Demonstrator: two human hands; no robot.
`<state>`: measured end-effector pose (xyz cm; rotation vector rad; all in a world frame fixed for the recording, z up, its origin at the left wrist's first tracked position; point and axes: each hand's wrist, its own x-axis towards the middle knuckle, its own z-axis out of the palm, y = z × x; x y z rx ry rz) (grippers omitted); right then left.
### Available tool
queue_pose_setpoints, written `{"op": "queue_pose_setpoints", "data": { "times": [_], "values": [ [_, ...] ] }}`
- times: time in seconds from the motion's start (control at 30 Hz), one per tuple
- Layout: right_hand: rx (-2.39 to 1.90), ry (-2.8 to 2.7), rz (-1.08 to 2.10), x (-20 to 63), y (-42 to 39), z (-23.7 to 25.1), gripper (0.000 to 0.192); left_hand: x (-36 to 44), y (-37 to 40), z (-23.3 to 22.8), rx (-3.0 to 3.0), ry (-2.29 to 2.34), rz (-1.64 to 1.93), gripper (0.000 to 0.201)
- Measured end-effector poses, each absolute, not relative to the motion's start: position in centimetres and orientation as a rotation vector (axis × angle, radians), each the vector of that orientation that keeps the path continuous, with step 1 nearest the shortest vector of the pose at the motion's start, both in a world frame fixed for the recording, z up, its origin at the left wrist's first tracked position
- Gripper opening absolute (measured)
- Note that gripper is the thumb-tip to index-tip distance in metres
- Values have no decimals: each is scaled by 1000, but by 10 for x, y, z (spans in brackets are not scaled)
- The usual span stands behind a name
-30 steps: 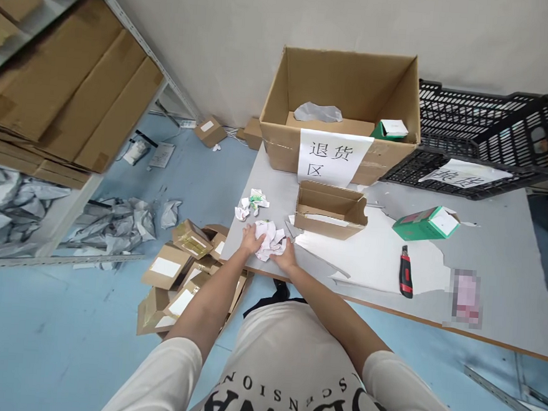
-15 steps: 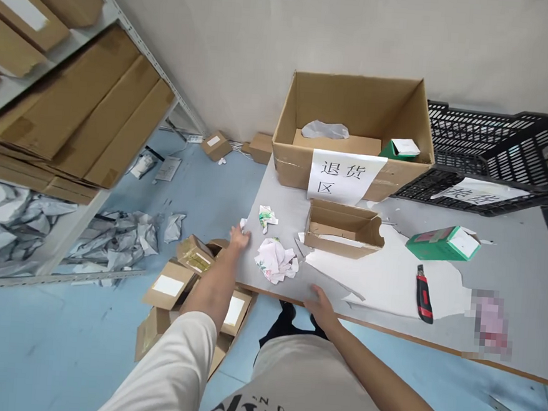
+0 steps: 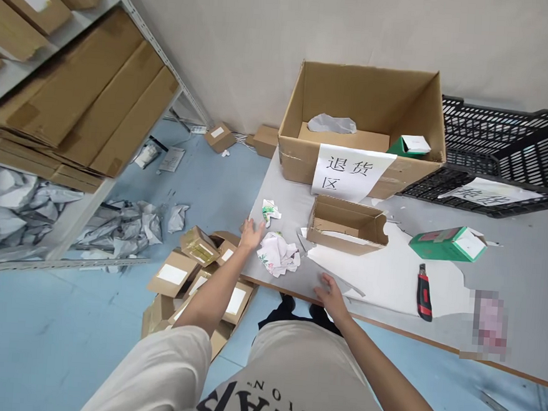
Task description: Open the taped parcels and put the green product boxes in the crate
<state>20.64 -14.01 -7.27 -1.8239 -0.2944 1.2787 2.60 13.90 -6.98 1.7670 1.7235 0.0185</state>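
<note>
In the head view, 2 arms stretch forward toward the table (image 3: 296,286). The left hand (image 3: 252,234) is open at the table's left edge, its fingers apart and pointing away from the body; whether it touches the top, I cannot tell. The right hand (image 3: 333,297) is at the front edge, also open, fingers loosely bent and spread. The crumpled paper (image 3: 278,255) lies on the table between the 2 hands, nearer the left; 1 scrap (image 3: 270,211) lies just beside the left fingertips.

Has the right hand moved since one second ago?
Yes: against the small open carton, the right hand has moved rightward and toward the person, off the crumpled paper.
</note>
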Motion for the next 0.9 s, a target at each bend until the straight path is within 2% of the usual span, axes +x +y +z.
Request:
{"op": "queue_pose_setpoints", "data": {
  "times": [0.07, 0.13, 0.17, 0.2, 0.3, 0.4, 0.47, 0.9],
  "values": [
    [-1805, -269, 1287, 211, -143, -74, 66, 35, 96, -62, 1856, 1703, 43, 90],
    [-1784, -212, 1308, 214, -147, -75, 67, 44, 50, -58, 2161, 1639, 14, 111],
    [-1779, -183, 1318, 215, -150, -75, 68, 48, 31, -59, 2322, 1569, -22, 116],
    [-1780, -161, 1325, 215, -152, -76, 68, 51, 16, -60, 2467, 1466, -80, 113],
    [-1821, -174, 1331, 214, -158, -79, 70, 56, -3, -69, 2757, 1081, -264, 89],
    [-1880, -244, 1324, 215, -163, -82, 71, 51, 4, -81, 2836, 967, -339, 68],
    [-1898, -263, 1316, 216, -165, -82, 71, 45, 11, -87, 2859, 941, -335, 61],
    [-1945, -336, 1231, 218, -175, -69, 61, 15, 49, -98, 2903, 813, -397, 62]
  ]
}}
